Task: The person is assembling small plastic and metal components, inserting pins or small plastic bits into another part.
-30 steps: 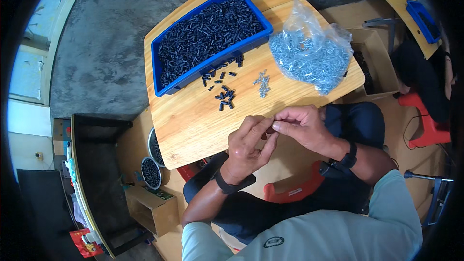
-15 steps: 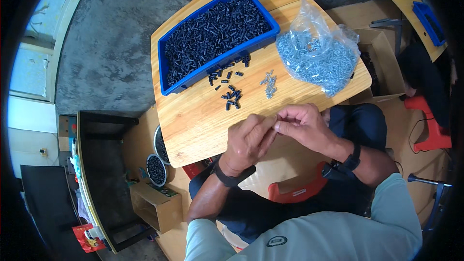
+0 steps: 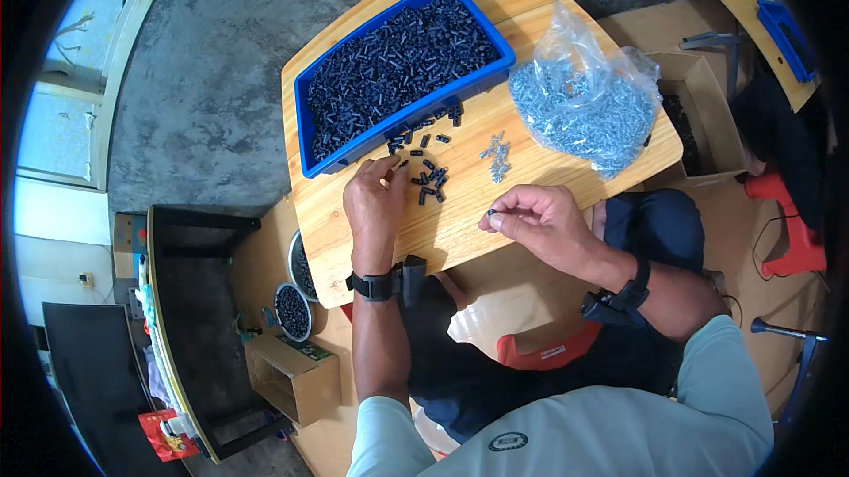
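My right hand point(image 3: 544, 221) is over the table's near edge, thumb and forefinger pinching a small black cylindrical piece point(image 3: 492, 212); its far end is hidden by the fingers. My left hand point(image 3: 375, 198) reaches over the tabletop with thumb and forefinger apart, beside a small loose black piece point(image 3: 403, 163). Right of that hand lies a loose cluster of short black cylindrical pieces point(image 3: 431, 178). Farther right is a small pile of silvery screw-like parts point(image 3: 499, 159). A blue tray point(image 3: 407, 134) full of the same black pieces stands behind my left hand.
A clear plastic bag point(image 3: 588, 106) of silvery parts sits on the wooden table point(image 3: 345, 251) at the right. On the floor are bowls of dark pieces point(image 3: 293, 311), a cardboard box point(image 3: 296, 378) and a red stool point(image 3: 548, 349). A person's leg shows at far right.
My hands were together at the table's near edge. The left has moved away, left and forward, to the loose black pieces; the right stays near its place, a black piece now showing in its pinch.
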Motion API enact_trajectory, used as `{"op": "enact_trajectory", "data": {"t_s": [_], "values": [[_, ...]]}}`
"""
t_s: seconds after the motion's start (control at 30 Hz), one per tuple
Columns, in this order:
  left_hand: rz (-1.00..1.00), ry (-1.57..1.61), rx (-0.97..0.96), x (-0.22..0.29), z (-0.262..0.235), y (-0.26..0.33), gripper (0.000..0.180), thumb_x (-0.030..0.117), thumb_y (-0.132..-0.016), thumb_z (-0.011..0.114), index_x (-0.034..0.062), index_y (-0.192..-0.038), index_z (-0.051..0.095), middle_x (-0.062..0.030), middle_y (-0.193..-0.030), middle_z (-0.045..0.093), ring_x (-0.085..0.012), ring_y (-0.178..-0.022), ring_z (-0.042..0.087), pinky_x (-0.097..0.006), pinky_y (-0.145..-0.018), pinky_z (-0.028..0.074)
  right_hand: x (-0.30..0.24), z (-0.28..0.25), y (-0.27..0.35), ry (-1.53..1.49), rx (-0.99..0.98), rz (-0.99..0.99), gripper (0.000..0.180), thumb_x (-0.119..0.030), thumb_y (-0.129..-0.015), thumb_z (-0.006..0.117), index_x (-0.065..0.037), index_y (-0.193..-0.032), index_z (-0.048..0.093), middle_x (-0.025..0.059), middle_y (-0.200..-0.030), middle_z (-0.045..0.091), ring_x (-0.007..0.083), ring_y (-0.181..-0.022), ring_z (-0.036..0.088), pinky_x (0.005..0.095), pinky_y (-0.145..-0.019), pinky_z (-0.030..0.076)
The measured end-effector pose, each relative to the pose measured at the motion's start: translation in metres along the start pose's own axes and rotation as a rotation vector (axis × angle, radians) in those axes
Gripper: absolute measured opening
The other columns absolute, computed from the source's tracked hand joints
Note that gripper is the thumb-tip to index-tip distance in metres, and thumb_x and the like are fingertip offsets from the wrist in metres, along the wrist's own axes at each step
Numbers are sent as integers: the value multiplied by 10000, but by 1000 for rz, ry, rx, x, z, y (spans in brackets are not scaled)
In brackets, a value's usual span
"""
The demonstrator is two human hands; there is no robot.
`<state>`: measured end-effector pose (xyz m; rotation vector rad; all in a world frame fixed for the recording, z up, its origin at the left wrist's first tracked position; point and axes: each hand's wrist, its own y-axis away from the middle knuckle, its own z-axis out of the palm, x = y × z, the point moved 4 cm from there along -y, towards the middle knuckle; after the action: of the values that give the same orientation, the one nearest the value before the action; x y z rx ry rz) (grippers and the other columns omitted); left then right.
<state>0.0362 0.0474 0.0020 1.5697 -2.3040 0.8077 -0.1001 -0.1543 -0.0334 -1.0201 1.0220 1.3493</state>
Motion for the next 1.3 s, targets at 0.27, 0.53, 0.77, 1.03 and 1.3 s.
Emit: {"op": "enact_trajectory", "data": {"t_s": [0.27, 0.53, 0.77, 1.03, 1.3], "values": [[70, -38, 18, -5, 4, -2, 144, 83, -844, 713, -16, -946, 735, -159, -845, 684, -303, -697, 662, -376, -665, 519, 0, 1, -1, -22, -10, 25, 139, -79, -934, 691, 51, -983, 691, 77, -913, 727, 74, -853, 665, 228, -736, 545], [248, 302, -74, 59, -12, 35, 112, -53, -842, 707, 1, -935, 676, -107, -835, 664, -178, -660, 641, -285, -597, 505, -10, -3, -4, -147, -32, 3, 138, -72, -946, 666, 51, -1008, 680, 78, -948, 719, 61, -842, 645, 227, -734, 537], [558, 299, -161, 93, -13, 51, 198, -81, -792, 730, 3, -965, 679, -125, -869, 668, -269, -728, 677, -334, -640, 549, 1, -6, -3, 8, -35, -64, 154, -88, -927, 699, 28, -1028, 711, 35, -904, 710, 32, -784, 593, 215, -681, 501], [457, 338, -177, 90, -9, 56, 191, -69, -782, 750, 19, -943, 697, -112, -887, 690, -254, -805, 693, -322, -678, 552, -4, -4, -1, 95, -8, -184, 137, -66, -900, 716, 38, -989, 714, 76, -971, 726, 65, -822, 637, 234, -695, 529], [343, 623, -209, 69, -2, 58, 184, -42, -808, 770, -17, -984, 722, -115, -938, 686, -185, -829, 665, -288, -685, 551, -17, -4, 2, 100, -28, -324, 132, -44, -889, 714, 35, -995, 709, 98, -1060, 725, 82, -880, 659, 241, -740, 544]]}}
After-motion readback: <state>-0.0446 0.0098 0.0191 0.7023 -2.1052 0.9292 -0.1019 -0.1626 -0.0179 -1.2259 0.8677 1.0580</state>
